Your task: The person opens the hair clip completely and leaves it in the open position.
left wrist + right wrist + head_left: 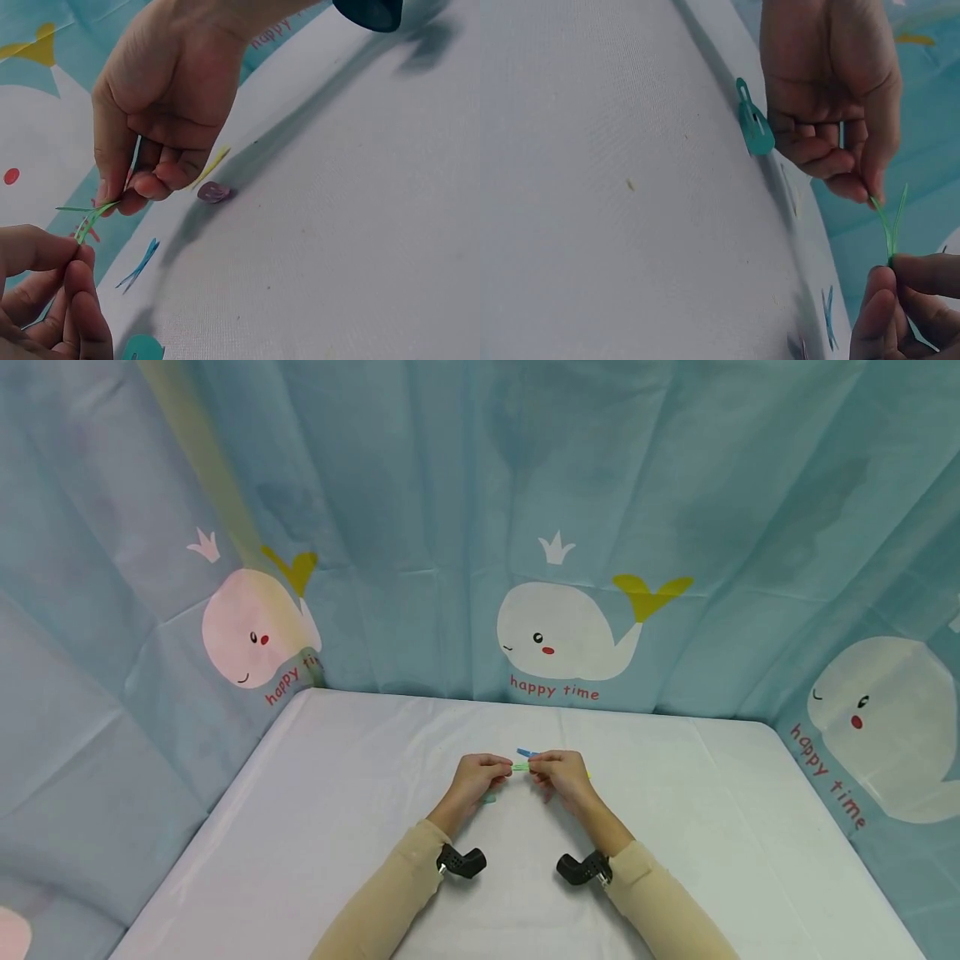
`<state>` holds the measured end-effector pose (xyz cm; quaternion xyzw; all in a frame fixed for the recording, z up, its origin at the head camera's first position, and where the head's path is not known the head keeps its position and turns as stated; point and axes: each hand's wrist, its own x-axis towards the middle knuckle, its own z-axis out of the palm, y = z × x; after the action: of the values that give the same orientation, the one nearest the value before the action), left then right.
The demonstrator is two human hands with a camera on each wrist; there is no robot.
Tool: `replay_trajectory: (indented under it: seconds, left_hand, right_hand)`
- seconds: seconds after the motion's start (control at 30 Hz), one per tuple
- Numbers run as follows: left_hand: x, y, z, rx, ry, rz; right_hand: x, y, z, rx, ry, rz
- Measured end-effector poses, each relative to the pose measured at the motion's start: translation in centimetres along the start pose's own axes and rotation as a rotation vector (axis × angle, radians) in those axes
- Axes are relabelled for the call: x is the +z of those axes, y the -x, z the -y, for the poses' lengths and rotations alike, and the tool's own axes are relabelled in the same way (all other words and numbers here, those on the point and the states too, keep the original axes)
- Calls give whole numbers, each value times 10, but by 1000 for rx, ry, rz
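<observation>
Between my two hands is a light green hair clip [521, 767], its narrow prongs spread apart in the right wrist view. The thumb and fingers of my left hand [474, 781] pinch one end of it. My right hand [566, 777] pinches the other end between thumb and fingertips. Beside my left hand, a teal drop-shaped snap hair clip [756, 131] lies on the table. A blue hair clip [139, 266] with its prongs apart lies beyond the hands. Close to my right hand are a purple clip [214, 192] and a yellow clip [211, 166], the latter partly hidden by the fingers.
A white cloth covers the table [300, 860]. Blue curtains [420, 527] printed with whales hang behind it and along both sides. Each forearm wears a black wrist camera, such as the left one [461, 862].
</observation>
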<state>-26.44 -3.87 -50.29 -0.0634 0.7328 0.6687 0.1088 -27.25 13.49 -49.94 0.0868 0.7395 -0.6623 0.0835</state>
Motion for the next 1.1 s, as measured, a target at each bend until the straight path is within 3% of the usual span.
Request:
replay_trajectory:
  seconds: [0.17, 0.33, 0.57, 1.1]
  left_hand:
    - [0, -1, -3, 51, -91, -8]
    - [1, -5, -5, 110, -256, -32]
    - [3, -10, -2, 135, -453, -48]
    - [9, -10, 1, 197, -722, -47]
  right_hand:
    - [1, -1, 2, -13, 64, -12]
    - [1, -2, 4, -25, 129, -8]
    - [-1, -2, 5, -30, 205, -3]
    - [3, -7, -2, -118, 476, 17]
